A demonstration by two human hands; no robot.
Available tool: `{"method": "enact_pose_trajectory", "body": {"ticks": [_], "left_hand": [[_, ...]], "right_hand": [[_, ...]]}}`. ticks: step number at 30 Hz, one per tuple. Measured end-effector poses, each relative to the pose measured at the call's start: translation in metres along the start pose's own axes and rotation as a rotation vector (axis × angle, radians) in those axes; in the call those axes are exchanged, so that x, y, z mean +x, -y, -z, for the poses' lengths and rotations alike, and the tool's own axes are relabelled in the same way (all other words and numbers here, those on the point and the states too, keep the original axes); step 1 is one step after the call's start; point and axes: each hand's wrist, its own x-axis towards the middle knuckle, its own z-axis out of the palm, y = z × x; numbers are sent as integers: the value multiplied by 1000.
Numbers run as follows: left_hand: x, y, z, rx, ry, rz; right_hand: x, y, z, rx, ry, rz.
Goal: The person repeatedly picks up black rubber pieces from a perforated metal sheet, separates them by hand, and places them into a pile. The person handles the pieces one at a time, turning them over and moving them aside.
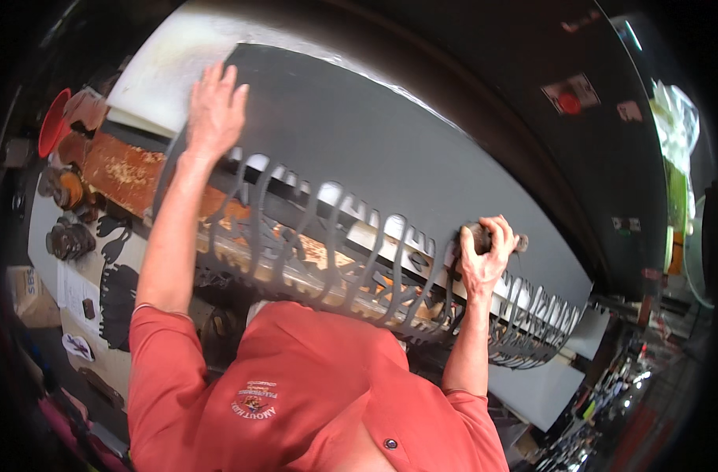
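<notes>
A large dark grey sheet (359, 141) lies across the work surface, its near edge cut into a row of curved strips and openings. My left hand (217, 114) rests flat on the sheet's far left part, fingers stretched out, holding nothing. Toward the sheet's right side, my right hand (489, 256) curls its fingers round a small dark cutting die (475, 236), just beyond the cut-out row. The die's lower edge and exact outline are hidden by the fingers. Small dark scraps (382, 285) lie beneath the strips.
A big dark machine head (516, 86) with a red button (569, 100) overhangs the far side. A white board (162, 71) shows at the far left. More dark dies (69, 238), cut dark pieces (121, 299) and a red round-rimmed object (54, 122) stand at left.
</notes>
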Motion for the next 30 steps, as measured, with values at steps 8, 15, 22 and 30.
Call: {"method": "enact_pose_trajectory", "body": {"ticks": [8,15,22,30], "left_hand": [[3,4,4,-103,-2,-23],[4,0,11,-171,-14,-12],[9,18,30,-212,0,-180],[6,18,24,-360,-44,-153]], "right_hand": [[9,9,-29,-50,-122,-185],[-20,21,28,17,40,-169],[-46,49,4,145,-129,-647],[4,172,-36,423,148,-231]]}}
